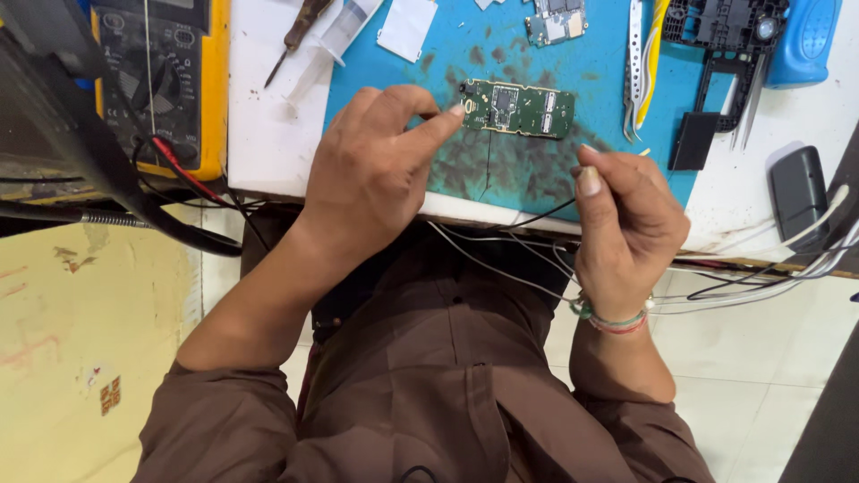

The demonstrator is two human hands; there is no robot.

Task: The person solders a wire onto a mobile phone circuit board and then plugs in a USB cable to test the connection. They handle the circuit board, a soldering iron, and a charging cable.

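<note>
Pressing green circuit board (517, 108) with left hand (380, 170) fingertip, right hand (626, 224) fingers pinched on thin wire (537, 215), blue mat (501, 170).

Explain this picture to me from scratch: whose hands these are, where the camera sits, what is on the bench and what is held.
There is no machine here: a seated person works with bare hands, and a camera on their head looks down at a workbench. The left hand presses a fingertip on the end of a green circuit board lying on a stained blue mat. The right hand is closed around something thin; what it is cannot be seen. Around them lie a yellow multimeter, a screwdriver, a syringe, tweezers, a black plastic frame and loose wires.
</note>
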